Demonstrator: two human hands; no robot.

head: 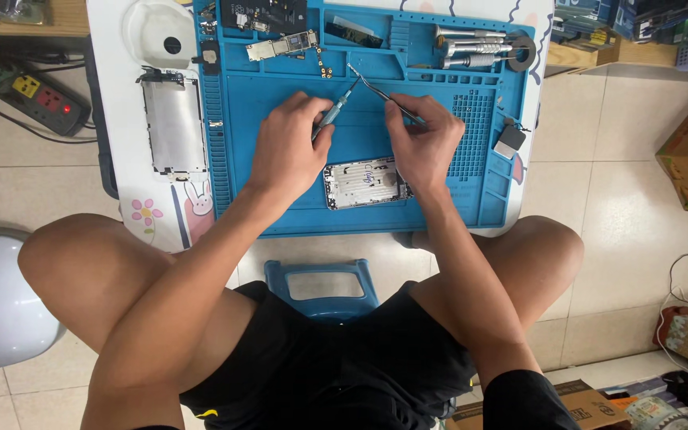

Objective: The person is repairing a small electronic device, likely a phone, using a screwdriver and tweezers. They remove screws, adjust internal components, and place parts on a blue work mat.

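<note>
Left hand (pixel 287 151) is gripping a small blue-handled screwdriver (pixel 336 111), right hand (pixel 424 143) is pinching metal tweezers (pixel 380 93), tips nearly meeting above the blue work mat (pixel 280 215). The opened phone housing (pixel 360 183) is lying on the mat just under both hands, with a circuit board (pixel 284 45) sitting up top and a screen panel (pixel 173 123) lying off to the left

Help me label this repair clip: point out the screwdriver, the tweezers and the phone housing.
screwdriver (pixel 334 111), head view, on its blue-grey shaft above the left hand.
tweezers (pixel 380 93), head view, on the thin metal arms.
phone housing (pixel 358 183), head view, on its bare inner plate.
</note>
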